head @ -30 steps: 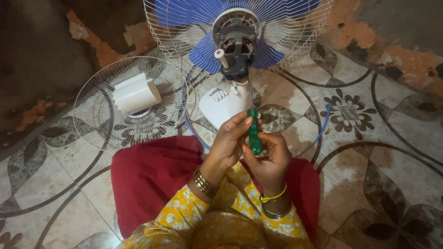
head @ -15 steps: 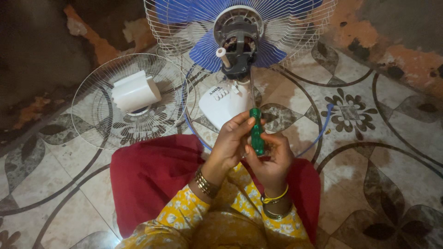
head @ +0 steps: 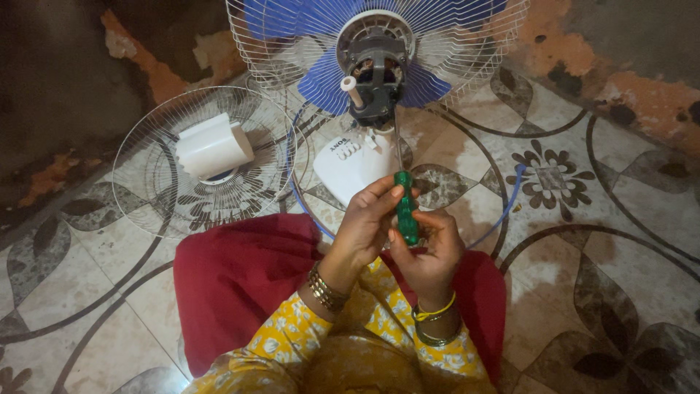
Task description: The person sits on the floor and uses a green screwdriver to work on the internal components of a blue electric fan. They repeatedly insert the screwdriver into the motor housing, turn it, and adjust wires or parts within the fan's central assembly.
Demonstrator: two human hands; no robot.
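A green-handled screwdriver [head: 405,206] stands upright between both hands over my lap. My left hand [head: 364,226] wraps its fingers around the upper part of the handle. My right hand [head: 432,244] grips the lower part from the right. Just beyond the hands stands a table fan with blue blades [head: 313,69], a bare motor [head: 375,69] and a white base [head: 354,164]. Its wire rear guard [head: 481,36] is still around the blades.
The detached wire front guard [head: 149,157] lies flat on the patterned tile floor at the left, with a white plastic motor cover [head: 213,148] resting on it. A blue cord [head: 503,201] curves right of the fan base. A peeling wall [head: 620,66] runs behind.
The hands and screwdriver have stayed nearly still; the fingers shift slightly on the handle. The view has tilted a little.
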